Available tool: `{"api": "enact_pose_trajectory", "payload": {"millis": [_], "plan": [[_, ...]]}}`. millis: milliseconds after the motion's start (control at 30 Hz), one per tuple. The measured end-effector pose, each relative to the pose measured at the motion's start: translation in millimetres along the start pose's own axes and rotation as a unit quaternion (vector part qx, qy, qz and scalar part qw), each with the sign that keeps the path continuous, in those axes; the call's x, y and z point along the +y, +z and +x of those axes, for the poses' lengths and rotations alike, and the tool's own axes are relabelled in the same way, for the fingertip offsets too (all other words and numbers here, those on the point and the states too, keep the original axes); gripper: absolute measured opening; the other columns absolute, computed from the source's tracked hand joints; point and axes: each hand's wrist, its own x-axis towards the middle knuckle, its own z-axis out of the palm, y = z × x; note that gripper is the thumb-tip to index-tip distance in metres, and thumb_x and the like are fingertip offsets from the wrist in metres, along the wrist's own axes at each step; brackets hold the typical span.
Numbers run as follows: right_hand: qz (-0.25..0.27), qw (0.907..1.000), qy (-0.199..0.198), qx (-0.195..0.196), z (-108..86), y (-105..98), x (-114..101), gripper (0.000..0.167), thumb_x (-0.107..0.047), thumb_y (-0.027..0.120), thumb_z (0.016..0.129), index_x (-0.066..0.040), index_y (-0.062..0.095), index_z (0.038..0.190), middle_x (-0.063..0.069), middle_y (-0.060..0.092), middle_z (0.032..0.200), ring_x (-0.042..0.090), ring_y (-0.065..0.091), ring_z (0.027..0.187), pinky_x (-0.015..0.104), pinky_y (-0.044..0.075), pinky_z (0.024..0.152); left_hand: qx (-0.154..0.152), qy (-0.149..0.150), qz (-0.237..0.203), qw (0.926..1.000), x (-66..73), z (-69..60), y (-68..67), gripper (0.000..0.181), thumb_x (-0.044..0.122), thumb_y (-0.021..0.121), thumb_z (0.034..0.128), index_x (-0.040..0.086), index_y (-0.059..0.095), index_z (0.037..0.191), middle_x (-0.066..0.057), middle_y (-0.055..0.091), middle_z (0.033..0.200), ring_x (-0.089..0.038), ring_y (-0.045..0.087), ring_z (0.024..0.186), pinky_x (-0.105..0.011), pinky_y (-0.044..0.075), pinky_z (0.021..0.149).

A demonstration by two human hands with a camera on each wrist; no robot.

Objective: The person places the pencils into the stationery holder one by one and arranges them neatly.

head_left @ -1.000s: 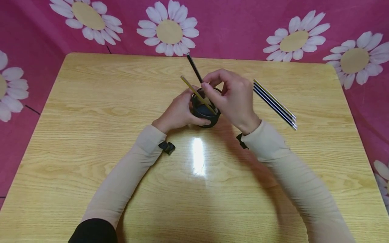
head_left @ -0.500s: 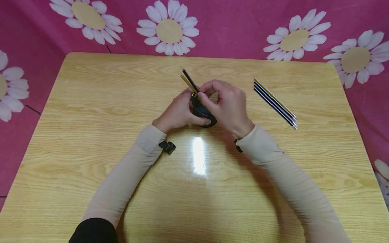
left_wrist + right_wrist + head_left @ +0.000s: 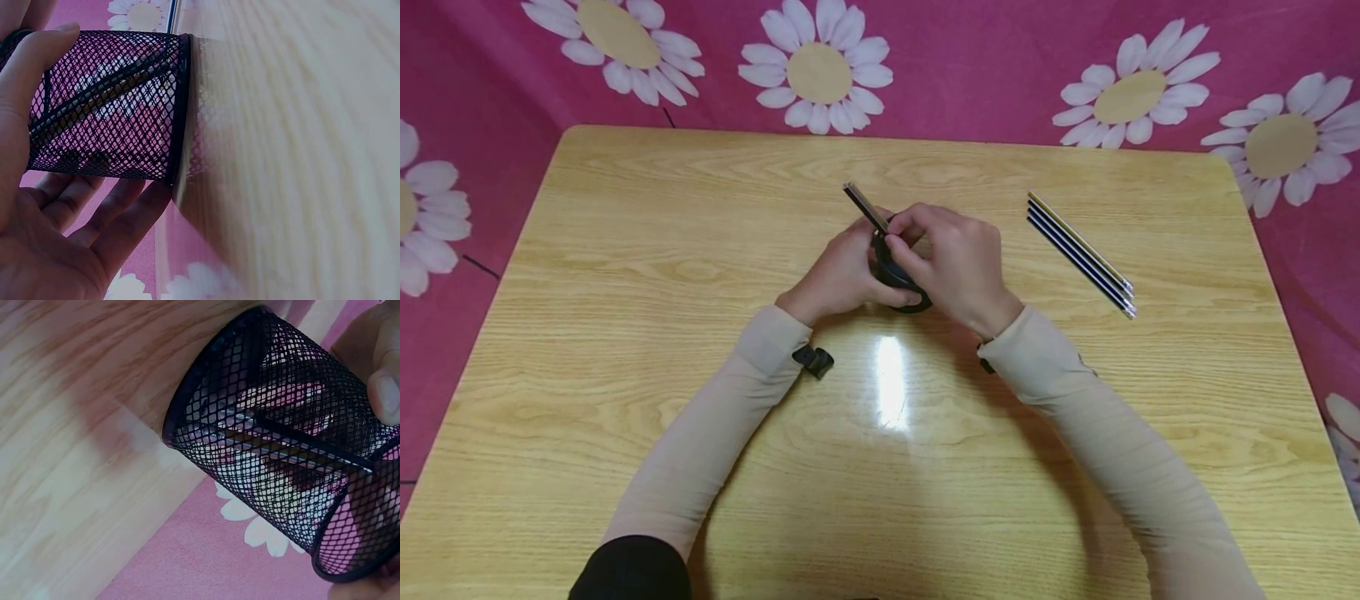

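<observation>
While the left grip (image 3: 841,273) curls round the mesh cup (image 3: 125,144) at the head view's centre and the right grip (image 3: 957,260) pinches a dark pencil (image 3: 862,205) slanting into it, steady the cup, then release softly.

Bright head view, dim wrist views
Glare (image 3: 891,383) and soft shadow (image 3: 1037,425) mark the table (image 3: 625,250) nearside of the right hand (image 3: 955,267).

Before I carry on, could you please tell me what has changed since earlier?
The right hand has brought the dark pencil down and left, beside the yellow pencil in the cup. The left hand still holds the cup; the loose pencils lie as before.
</observation>
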Motion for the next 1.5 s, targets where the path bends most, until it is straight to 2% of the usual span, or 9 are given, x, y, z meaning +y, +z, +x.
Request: {"api": "enact_pose_trajectory", "payload": {"millis": [367,700,1000,1100,1200,1367,1500], "plan": [[-0.026,0.9987,0.035,-0.028,3.3,0,-2,0.011,-0.019,0.079,0.1,-0.008,0.08,0.1,0.003,0.08,0.09,0.026,0.075,0.078,0.05,0.05,0.061,-0.003,-0.003,-0.015,0.9999,-0.8,-0.2,0.6,0.08,0.024,0.104,0.074,0.007,0.06,0.139,-0.002,0.066,0.135,-0.017,0.06,0.122,-0.032,0.042,0.111],[0.01,0.9994,0.024,-0.021,3.3,-4,0,0.01,-0.014,0.081,0.099,-0.004,0.079,0.102,0.007,0.08,0.091,0.026,0.076,0.081,0.045,0.051,0.062,-0.006,-0.008,-0.027,0.9996,0.2,0.2,-0.3,0.082,0.021,0.104,0.0756,0.007,0.057,0.141,-0.003,0.064,0.138,-0.018,0.059,0.127,-0.034,0.04,0.114],[-0.004,0.9987,0.032,-0.04,4.0,-4,-2,0.011,-0.016,0.079,0.1,-0.006,0.079,0.1,0.005,0.08,0.091,0.026,0.075,0.082,0.048,0.051,0.064,-0.003,-0.002,-0.032,0.9995,-0.4,-0.8,0.2,0.079,0.021,0.104,0.0749,0.007,0.06,0.139,-0.003,0.065,0.134,-0.017,0.06,0.121,-0.033,0.042,0.111],[0.01,0.9993,0.022,-0.027,3.3,-5,0,0.009,-0.014,0.08,0.1,-0.005,0.08,0.101,0.006,0.08,0.09,0.025,0.076,0.081,0.045,0.051,0.063,-0.003,-0.004,-0.029,0.9996,-0.4,-0.7,0.3,0.08,0.021,0.104,0.0747,0.007,0.06,0.14,-0.002,0.065,0.134,-0.017,0.06,0.122,-0.032,0.041,0.112],[0.025,0.9997,0.001,0.003,2.5,-9,2,0.008,-0.011,0.08,0.099,-0.003,0.08,0.1,0.007,0.08,0.088,0.023,0.073,0.074,0.039,0.047,0.059,-0.004,-0.006,-0.031,0.9995,-0.2,-0.4,0.5,0.082,0.021,0.104,0.0741,0.007,0.059,0.141,-0.002,0.065,0.134,-0.016,0.061,0.122,-0.032,0.041,0.112],[0.011,0.9984,-0.023,0.051,1.3,-27,12,0.008,-0.012,0.08,0.098,-0.003,0.08,0.097,0.007,0.079,0.085,0.017,0.058,0.058,0.03,0.035,0.053,-0.004,-0.013,-0.031,0.9994,0.2,-0.2,0.3,0.089,0.021,0.105,0.0732,0.006,0.055,0.145,-0.006,0.065,0.139,-0.017,0.061,0.124,-0.034,0.044,0.111],[-0.016,0.9981,-0.004,0.059,-5.1,-44,26,0.01,-0.014,0.08,0.099,-0.004,0.08,0.098,0.008,0.078,0.084,0.012,0.048,0.054,0.025,0.031,0.053,-0.003,-0.021,-0.033,0.9992,0.9,-0.4,0.2,0.093,0.02,0.105,0.072,0.002,0.053,0.147,-0.014,0.063,0.148,-0.02,0.06,0.128,-0.035,0.044,0.111]]}}
